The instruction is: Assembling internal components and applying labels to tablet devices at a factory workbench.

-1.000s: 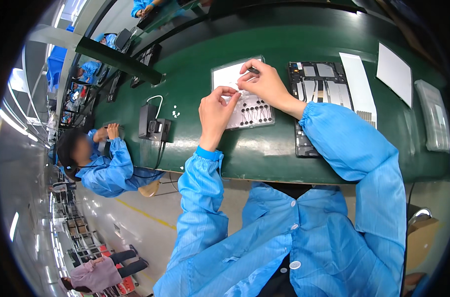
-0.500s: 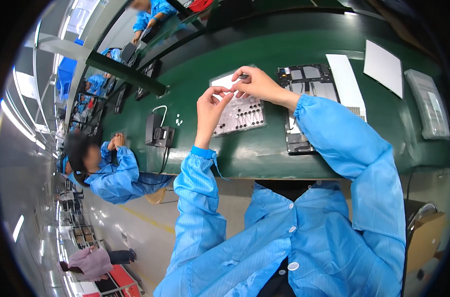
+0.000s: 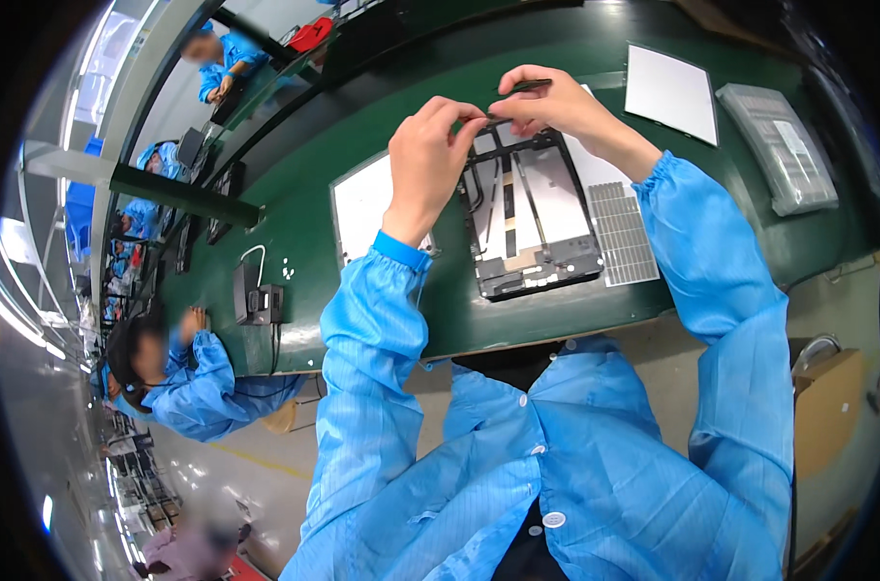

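A black device chassis with strips and cables inside lies on the green bench in front of me. At its far edge both my hands meet. My left hand is closed in a pinch at the chassis's far left corner; whatever is between thumb and forefinger is too small to name. My right hand is also closed, with a thin dark pen-like tool across its fingers, and its fingertips point toward the left ones. Partly behind my left wrist lies a white sheet in a clear sleeve.
Right of the chassis is a grid-patterned sheet. Farther right are a white panel and a clear-wrapped pack. A black boxy device with cables and small white bits stand left. Co-workers in blue sit beyond.
Both hands have moved right, from above the sheet of small dark parts to the chassis's far edge. The view has turned, so the bench things appear farther left.
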Demonstrator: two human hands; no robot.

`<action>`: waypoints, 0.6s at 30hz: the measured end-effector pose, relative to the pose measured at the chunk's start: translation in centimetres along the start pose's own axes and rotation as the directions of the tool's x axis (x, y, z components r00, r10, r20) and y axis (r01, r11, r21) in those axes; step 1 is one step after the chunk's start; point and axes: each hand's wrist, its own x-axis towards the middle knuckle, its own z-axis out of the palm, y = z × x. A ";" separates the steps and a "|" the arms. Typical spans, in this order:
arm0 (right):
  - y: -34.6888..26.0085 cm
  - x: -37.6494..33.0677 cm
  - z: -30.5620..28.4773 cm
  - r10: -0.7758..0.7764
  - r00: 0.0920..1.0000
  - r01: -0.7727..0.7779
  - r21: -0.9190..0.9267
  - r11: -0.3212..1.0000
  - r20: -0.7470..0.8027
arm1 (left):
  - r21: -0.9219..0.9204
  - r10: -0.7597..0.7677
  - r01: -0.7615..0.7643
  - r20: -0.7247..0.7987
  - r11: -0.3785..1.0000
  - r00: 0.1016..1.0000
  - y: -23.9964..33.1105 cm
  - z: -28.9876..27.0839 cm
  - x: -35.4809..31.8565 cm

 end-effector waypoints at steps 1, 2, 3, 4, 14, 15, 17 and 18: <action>0.5 -0.6 -0.7 -0.010 0.998 0.009 -0.021 1.000 -0.065 | 0.026 0.043 -0.043 0.011 0.999 0.999 0.3 1.0 0.2; 1.6 -1.0 -1.8 -0.144 0.976 0.119 -0.155 0.981 -0.163 | 0.007 0.054 -0.054 0.022 0.999 0.998 0.7 1.9 0.4; 3.3 -1.4 -3.1 -0.280 0.929 0.204 -0.297 0.933 -0.242 | -0.035 0.016 -0.013 0.070 0.999 0.997 1.2 2.9 0.4; 5.1 -1.5 -4.5 -0.362 0.881 0.294 -0.247 0.924 -0.305 | -0.050 -0.002 0.007 0.108 0.999 0.994 1.9 3.8 0.4; 7.7 -3.5 -3.0 -0.197 0.937 0.089 -0.349 0.933 -0.287 | 0.008 -0.049 0.049 0.282 0.999 0.958 1.3 7.3 -0.1; 7.7 -3.5 -2.9 -0.190 0.942 0.082 -0.358 0.930 -0.276 | 0.023 -0.039 0.034 0.281 0.999 0.959 1.2 7.2 -0.2; 8.1 -3.3 -2.9 -0.186 0.943 0.078 -0.360 0.930 -0.277 | 0.034 -0.042 0.034 0.284 0.999 0.958 1.2 7.4 -0.3; 8.4 -3.0 -3.0 -0.179 0.943 0.064 -0.376 0.924 -0.281 | 0.042 -0.048 0.038 0.289 0.998 0.956 1.2 7.5 -0.3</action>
